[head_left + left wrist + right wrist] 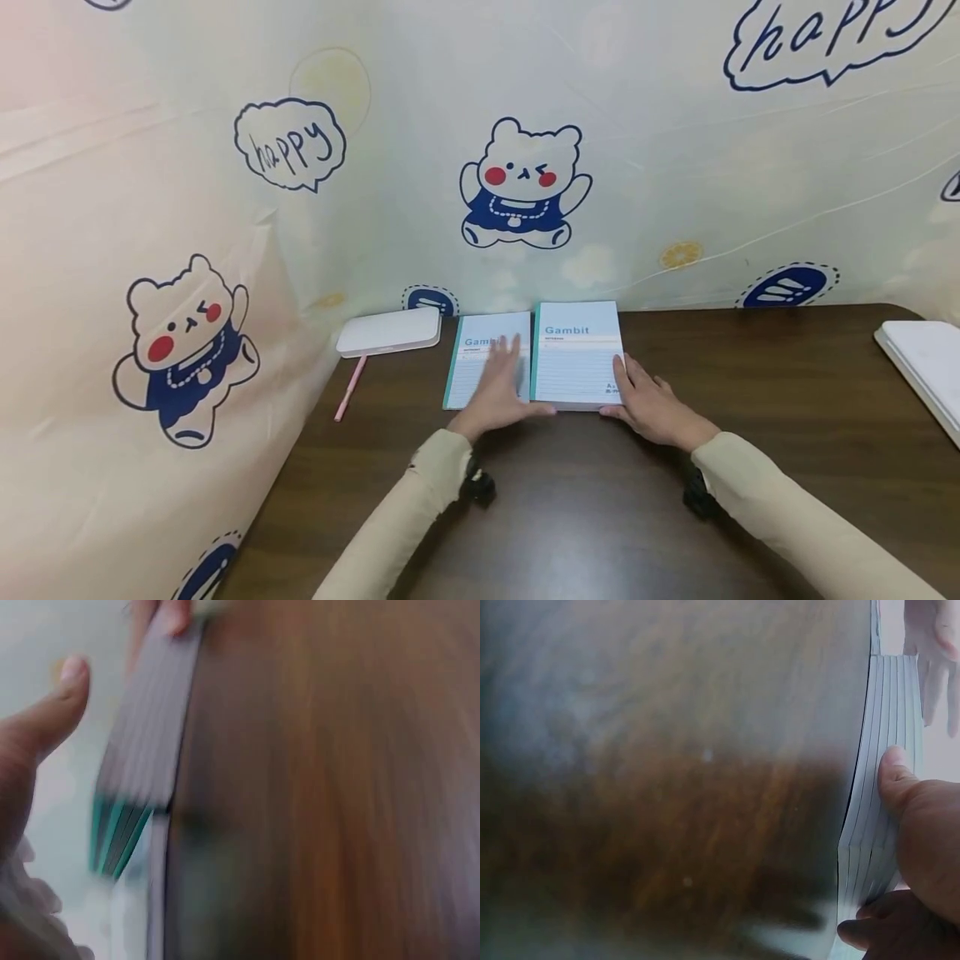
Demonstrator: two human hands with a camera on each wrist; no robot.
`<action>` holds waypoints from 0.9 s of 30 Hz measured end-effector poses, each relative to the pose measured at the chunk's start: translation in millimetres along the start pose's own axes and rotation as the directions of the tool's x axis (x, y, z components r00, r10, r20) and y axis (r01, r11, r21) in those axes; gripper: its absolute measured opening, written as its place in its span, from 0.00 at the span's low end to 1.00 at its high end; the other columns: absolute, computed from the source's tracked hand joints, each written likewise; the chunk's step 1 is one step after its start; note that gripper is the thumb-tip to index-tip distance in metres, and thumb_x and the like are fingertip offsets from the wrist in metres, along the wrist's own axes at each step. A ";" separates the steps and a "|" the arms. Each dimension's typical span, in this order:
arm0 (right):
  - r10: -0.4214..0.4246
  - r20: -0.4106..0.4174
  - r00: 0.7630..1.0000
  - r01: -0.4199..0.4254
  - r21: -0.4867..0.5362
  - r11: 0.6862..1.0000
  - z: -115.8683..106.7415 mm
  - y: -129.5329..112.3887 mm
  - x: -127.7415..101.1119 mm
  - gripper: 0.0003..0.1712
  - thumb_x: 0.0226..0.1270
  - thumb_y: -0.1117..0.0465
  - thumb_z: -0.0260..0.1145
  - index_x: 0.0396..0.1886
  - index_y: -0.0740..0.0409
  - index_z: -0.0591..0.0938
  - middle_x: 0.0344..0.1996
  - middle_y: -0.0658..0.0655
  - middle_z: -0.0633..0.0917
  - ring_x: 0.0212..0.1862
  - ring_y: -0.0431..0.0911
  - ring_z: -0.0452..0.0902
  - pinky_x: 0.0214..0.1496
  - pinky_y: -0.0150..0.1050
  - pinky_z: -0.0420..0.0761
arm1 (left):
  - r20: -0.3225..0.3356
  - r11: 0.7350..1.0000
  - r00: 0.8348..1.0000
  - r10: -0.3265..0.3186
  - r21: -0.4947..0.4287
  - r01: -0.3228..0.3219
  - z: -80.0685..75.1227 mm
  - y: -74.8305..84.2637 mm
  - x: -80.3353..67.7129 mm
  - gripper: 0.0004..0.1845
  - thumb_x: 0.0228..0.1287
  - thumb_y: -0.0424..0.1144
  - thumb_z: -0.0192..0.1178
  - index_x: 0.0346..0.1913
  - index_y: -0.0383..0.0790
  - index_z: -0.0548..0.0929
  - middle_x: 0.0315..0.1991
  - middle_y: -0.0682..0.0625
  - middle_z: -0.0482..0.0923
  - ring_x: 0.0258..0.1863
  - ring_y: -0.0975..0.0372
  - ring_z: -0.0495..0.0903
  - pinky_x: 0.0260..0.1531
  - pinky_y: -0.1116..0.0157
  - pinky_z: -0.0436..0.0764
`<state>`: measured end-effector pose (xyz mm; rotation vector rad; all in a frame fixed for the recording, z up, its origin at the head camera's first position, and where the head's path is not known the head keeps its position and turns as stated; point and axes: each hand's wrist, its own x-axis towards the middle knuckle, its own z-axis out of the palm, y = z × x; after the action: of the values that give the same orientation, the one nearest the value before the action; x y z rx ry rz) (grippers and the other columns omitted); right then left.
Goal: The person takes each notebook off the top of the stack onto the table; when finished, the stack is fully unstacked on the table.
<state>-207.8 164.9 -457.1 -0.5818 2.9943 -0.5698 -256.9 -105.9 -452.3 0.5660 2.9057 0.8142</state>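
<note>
My left hand [498, 395] spreads wide over a notebook [471, 363]. My right hand [654, 407] grips the notebook stack [576, 360] beside it.

The head view looks forward and down over the bench [585, 508], from far enough back to take in its far edge, part of its left edge and the printed cloth [652, 158] behind. The 2 wrist views look from low and close, each turned sideways: bench fills the left one's right side and the right one's left side. All 3 share the thick notebook stack [573, 367] by the far edge, its cover facing the head camera, its near side the wrists (the left view is blurred). Each wrist view also catches the opposite grip.
</note>
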 end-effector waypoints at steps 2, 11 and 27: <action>-0.002 -0.001 1.000 0.002 0.006 1.000 1.8 -0.5 0.2 0.49 0.71 0.47 0.58 0.73 0.75 0.48 0.73 0.78 0.50 0.73 0.69 0.50 0.63 0.74 0.58 | 0.069 0.999 0.997 0.027 0.019 -0.028 9.9 10.0 4.1 0.73 0.39 0.68 0.72 0.78 0.44 0.35 0.79 0.40 0.32 0.78 0.48 0.32 0.75 0.47 0.46; -0.042 0.014 0.999 0.042 0.041 0.998 0.4 -2.6 6.1 0.52 0.70 0.41 0.58 0.73 0.75 0.49 0.73 0.76 0.51 0.73 0.69 0.53 0.62 0.72 0.62 | 0.102 0.998 0.995 0.001 0.067 -0.008 25.9 10.8 8.9 0.66 0.48 0.65 0.69 0.77 0.40 0.37 0.79 0.40 0.36 0.78 0.52 0.37 0.75 0.52 0.51; 0.369 -0.100 0.924 -0.305 0.390 0.869 -14.1 6.9 51.0 0.39 0.69 0.54 0.63 0.71 0.71 0.60 0.68 0.74 0.66 0.69 0.67 0.62 0.67 0.62 0.66 | 0.086 0.997 0.994 0.061 0.048 -0.065 29.6 19.4 19.1 0.67 0.48 0.63 0.70 0.76 0.34 0.38 0.78 0.39 0.38 0.78 0.51 0.38 0.76 0.52 0.49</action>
<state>-259.1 156.9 -444.8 0.0246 2.9136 -1.1596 -263.3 -69.1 -467.1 0.6827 2.8518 0.7065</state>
